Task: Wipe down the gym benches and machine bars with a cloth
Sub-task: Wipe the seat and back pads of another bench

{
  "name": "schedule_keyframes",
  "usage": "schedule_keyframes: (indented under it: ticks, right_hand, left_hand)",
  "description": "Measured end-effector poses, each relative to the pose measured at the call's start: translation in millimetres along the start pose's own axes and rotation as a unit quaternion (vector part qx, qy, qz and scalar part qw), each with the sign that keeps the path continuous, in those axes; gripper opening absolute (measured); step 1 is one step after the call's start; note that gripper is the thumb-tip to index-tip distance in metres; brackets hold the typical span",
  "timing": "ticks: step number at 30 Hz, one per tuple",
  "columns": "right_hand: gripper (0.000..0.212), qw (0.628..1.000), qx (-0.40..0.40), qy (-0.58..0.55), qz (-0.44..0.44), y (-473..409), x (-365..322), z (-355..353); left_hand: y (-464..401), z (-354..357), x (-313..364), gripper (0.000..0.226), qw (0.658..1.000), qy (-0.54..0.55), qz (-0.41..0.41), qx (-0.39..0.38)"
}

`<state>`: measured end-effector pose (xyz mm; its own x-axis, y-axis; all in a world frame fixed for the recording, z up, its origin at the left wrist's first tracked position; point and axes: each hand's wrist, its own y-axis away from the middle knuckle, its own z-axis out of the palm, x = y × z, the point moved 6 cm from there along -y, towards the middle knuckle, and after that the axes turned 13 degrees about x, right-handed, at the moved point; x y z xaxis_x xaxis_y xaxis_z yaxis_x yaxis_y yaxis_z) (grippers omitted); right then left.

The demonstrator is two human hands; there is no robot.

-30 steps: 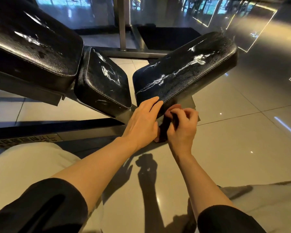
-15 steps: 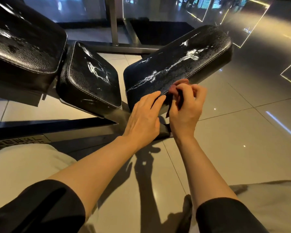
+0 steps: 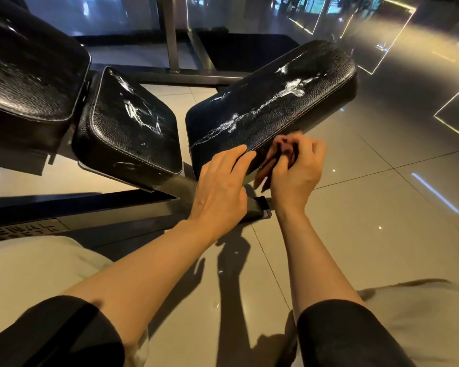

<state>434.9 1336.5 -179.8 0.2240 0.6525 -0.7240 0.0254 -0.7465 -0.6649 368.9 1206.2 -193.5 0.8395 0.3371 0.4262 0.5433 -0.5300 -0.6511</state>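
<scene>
At the far left a large black pad point(image 3: 29, 75) fills the upper corner, and its surface shows pale streaks. Just beside it, to the right, is a smaller black seat pad point(image 3: 133, 125), tilted, also with white smears. Under these two pads a dark steel frame point(image 3: 77, 205) runs along the tiled floor point(image 3: 368, 234), and some raised letters on it are too blurred to read. Behind, an upright post point(image 3: 171, 33) stands on a cross bar.

In the middle is a long black pad point(image 3: 270, 102), slanted up to the right, with a white streak along its length. The left hand point(image 3: 220, 189) lies with straight fingers on the near edge of this pad, holding nothing. It covers part of the pad's side and part of the frame's end below.

Just to the right, the right hand point(image 3: 294, 173) has curled fingers and grips a dark reddish cloth point(image 3: 278, 154), bunched against the same near edge of the long pad. The fingers hide most of the cloth. The two hands are close but apart.

At the bottom, black sleeves point(image 3: 342, 337) and light trousers point(image 3: 24, 274) are seen.
</scene>
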Motion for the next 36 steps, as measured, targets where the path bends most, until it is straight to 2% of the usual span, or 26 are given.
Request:
schedule_keyframes:
  ticks: [2, 3, 5, 7, 10, 15, 20, 22, 25, 28, 30, 33, 36]
  right_hand:
    - [0.025, 0.994, 0.008, 0.009, 0.109, 12.6, 24.8, -4.9]
    - [0.024, 0.993, 0.033, 0.011, 0.116, 15.7, 26.4, -9.5]
    - [0.020, 0.994, 0.091, -0.005, 0.064, 8.9, 9.4, -17.8]
    - [0.016, 0.993, 0.113, -0.034, -0.004, -6.8, -10.9, -17.4]
    - [0.016, 0.995, 0.072, -0.048, -0.050, -22.8, -21.3, -5.5]
    - [0.022, 0.996, 0.027, -0.052, 0.065, -9.5, 10.1, -2.8]
    - [0.020, 0.993, 0.087, -0.076, 0.028, -15.5, -14.4, -14.1]
    - [0.023, 0.994, 0.058, -0.094, 0.022, -15.1, -20.8, -7.8]
    - [0.017, 0.997, 0.020, -0.068, 0.004, -2.7, -13.0, -2.1]
    - [0.025, 0.993, -0.061, -0.079, 0.059, 14.5, 0.2, 2.4]
    - [0.026, 0.992, -0.047, -0.079, 0.084, 14.8, -2.0, -2.8]
    - [0.027, 0.995, 0.032, -0.084, 0.046, -4.2, -18.7, -11.2]
    - [0.036, 0.993, 0.029, -0.099, 0.058, -12.1, -23.3, -5.2]
  left_hand:
    - [1.2, 0.1, 0.5, 0.067, 1.000, 0.000, 0.004, -0.003]
    - [1.5, 0.3, 0.6, 0.068, 1.000, 0.001, 0.007, -0.005]
    - [0.9, 0.4, 0.4, 0.068, 1.000, 0.001, 0.010, -0.007]
    - [-0.1, 1.0, -0.4, 0.068, 1.000, -0.004, 0.012, -0.005]
    - [-0.1, 2.4, -1.6, 0.068, 1.000, -0.009, 0.009, -0.007]
    - [-0.5, 2.9, -1.9, 0.068, 1.000, -0.016, 0.010, -0.005]
    - [-1.8, 2.5, -2.2, 0.069, 1.000, -0.013, 0.012, -0.005]
    - [-1.7, 3.0, -2.2, 0.069, 1.000, -0.015, 0.011, -0.007]
    - [-1.9, 3.5, -1.7, 0.069, 1.000, -0.018, 0.010, -0.006]
    - [-1.9, 3.6, 0.1, 0.068, 1.000, -0.016, 0.003, -0.004]
    - [-2.5, 3.5, 1.3, 0.068, 1.000, -0.013, 0.001, -0.004]
    - [-2.4, 2.1, 1.1, 0.070, 1.000, -0.003, 0.013, -0.022]
    - [2.0, -1.5, -6.3, 0.074, 0.998, 0.017, 0.016, -0.051]
